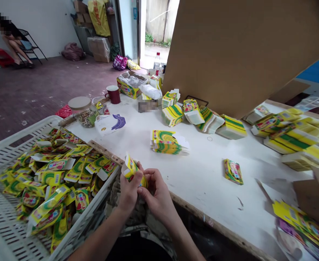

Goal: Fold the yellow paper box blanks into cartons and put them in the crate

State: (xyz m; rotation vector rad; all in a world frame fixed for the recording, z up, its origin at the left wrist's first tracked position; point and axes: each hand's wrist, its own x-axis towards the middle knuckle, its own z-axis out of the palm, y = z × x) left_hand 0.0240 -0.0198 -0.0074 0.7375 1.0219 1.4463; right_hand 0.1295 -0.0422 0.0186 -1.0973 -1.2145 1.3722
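Between my two hands, over the table's front edge, is a small yellow-green printed carton [132, 169] with a white flap standing up at its upper end. My left hand [129, 192] is closed round it, thumb across its face. At its lower end, my right hand [155, 192] pinches it with thumb and fingers. Just beyond, a stack of flat cartons [166, 142] lies on the white table [200, 170]. To the left, a white plastic basket [1, 141] holds a heap of folded cartons [64, 174], some with open flaps.
More bundles of flat cartons [208, 119] line the back, below a large cardboard sheet [230, 47]. One carton [232, 171] lies alone at right. A dark red mug [113, 95], a display box [131, 85] and a bottle [157, 63] stand behind. A person [12, 40] sits far left.
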